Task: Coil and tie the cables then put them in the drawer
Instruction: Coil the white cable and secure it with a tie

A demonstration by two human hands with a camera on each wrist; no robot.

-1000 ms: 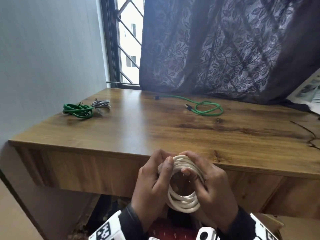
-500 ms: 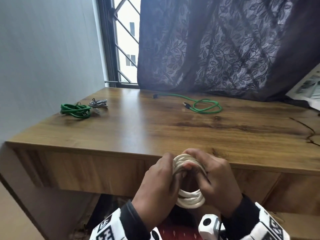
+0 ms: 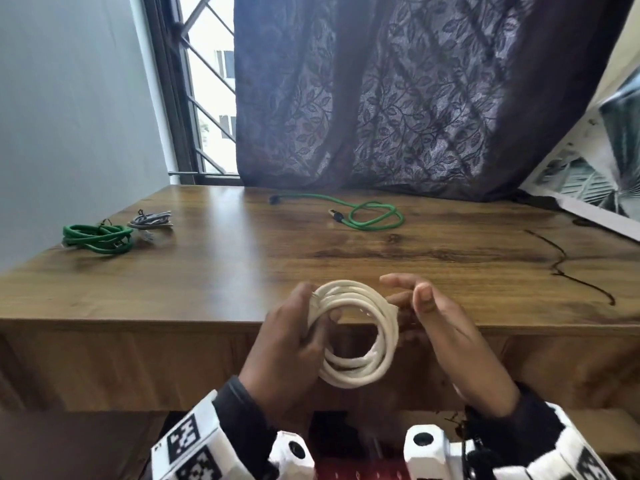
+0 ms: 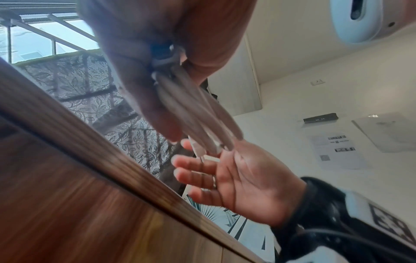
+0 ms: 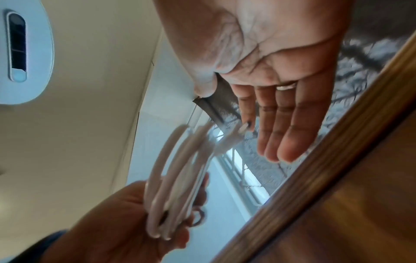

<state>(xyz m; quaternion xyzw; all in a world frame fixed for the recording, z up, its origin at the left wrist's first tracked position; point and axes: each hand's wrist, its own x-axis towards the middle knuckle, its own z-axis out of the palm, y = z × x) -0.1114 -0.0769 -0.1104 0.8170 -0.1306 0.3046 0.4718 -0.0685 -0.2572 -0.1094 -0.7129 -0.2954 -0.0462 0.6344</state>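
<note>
A white cable coil (image 3: pixel 360 332) of several loops hangs upright in front of the desk's near edge. My left hand (image 3: pixel 294 344) grips its left side, fingers curled through the ring; the same coil (image 4: pixel 198 113) shows in the left wrist view. My right hand (image 3: pixel 429 317) is just right of the coil with fingers straight, holding nothing; its palm (image 5: pixel 276 58) faces the loops (image 5: pixel 178 170). On the desk lie a loose green cable (image 3: pixel 367 216) at the back, a coiled green cable (image 3: pixel 97 235) and a small grey bundle (image 3: pixel 152 221) at the left.
The wooden desk (image 3: pixel 311 271) stands against a window with a dark curtain (image 3: pixel 415 98). A thin black wire (image 3: pixel 568 268) runs over its right side. A grey wall is at the left and a printed board (image 3: pixel 595 181) leans at the right.
My right hand has let go of the white coil and spread out to its right. The coil, held by my left hand alone, has risen to the desk's edge.
</note>
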